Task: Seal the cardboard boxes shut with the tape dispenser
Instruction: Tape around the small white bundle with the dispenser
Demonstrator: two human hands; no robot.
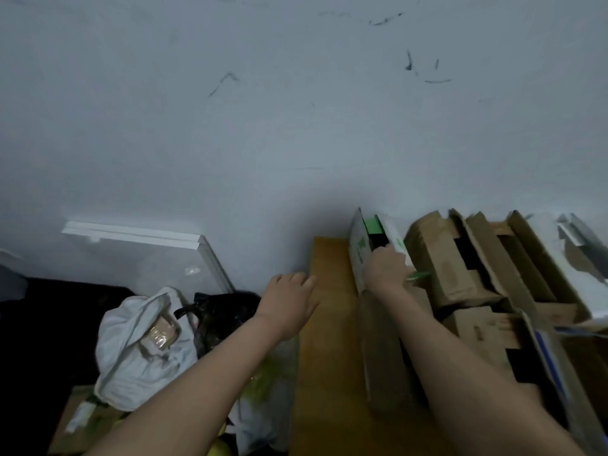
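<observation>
A white box with green print (358, 250) stands against the wall on a wooden table (324, 324), its top flaps apart. My right hand (385, 269) grips the edge of this box's flap. My left hand (289, 299) hovers open over the table's left edge, fingers spread, holding nothing. To the right lie several brown cardboard boxes (441, 268) with loose flaps, and one box with a blue stripe (543, 353) nearer to me. No tape dispenser is visible.
A white cloth bag (138, 343) holding a brown packet and a black plastic bag (223, 311) sit left of the table. A white panel (148, 255) leans on the grey wall. A flat cardboard piece (79, 419) lies at the lower left.
</observation>
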